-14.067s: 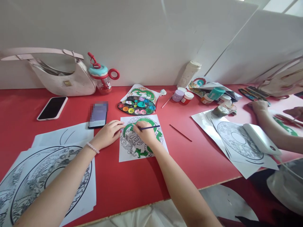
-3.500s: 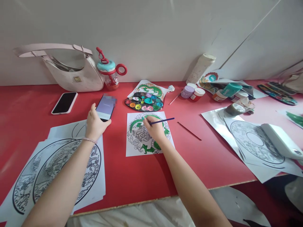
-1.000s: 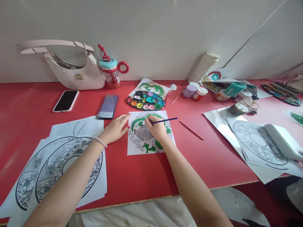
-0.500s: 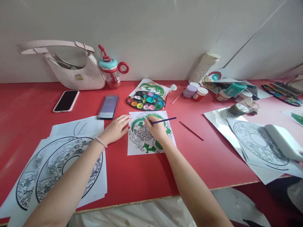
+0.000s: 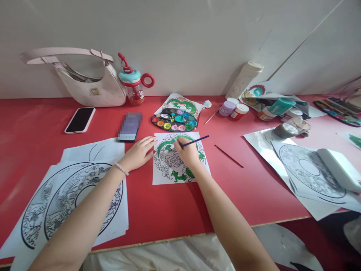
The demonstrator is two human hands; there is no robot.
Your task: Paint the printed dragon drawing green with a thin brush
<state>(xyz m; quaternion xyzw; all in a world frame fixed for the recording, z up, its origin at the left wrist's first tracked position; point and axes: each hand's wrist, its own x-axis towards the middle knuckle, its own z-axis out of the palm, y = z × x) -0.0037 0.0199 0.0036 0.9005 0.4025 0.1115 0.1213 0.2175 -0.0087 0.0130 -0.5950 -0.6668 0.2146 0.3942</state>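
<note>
My right hand (image 5: pixel 186 151) is closed round a paintbrush with a dark blue handle (image 5: pixel 197 140), over a dragon line drawing (image 5: pixel 161 177) partly painted green. The brush tip is hidden behind my fingers. My left hand (image 5: pixel 141 152) lies flat on the table, fingers spread, with its fingertips at the sheet's left edge. Just beyond the sheet sits a palette (image 5: pixel 172 121) with several paint colours. Behind the palette, partly covered by it, lies a second dragon picture (image 5: pixel 183 103) in green and orange.
Line-drawn sheets (image 5: pixel 113 222) lie left, near two phones (image 5: pixel 80 120). A handbag (image 5: pixel 93 88) and a cup (image 5: pixel 134 88) stand against the wall. A thin brush (image 5: pixel 228 156) lies right of my hand. Paint jars (image 5: pixel 239 111) and more papers (image 5: pixel 299 169) are further right.
The brush handle in my right hand tilts a little more steeply, its end slightly higher. My left hand stays in place beside the sheet.
</note>
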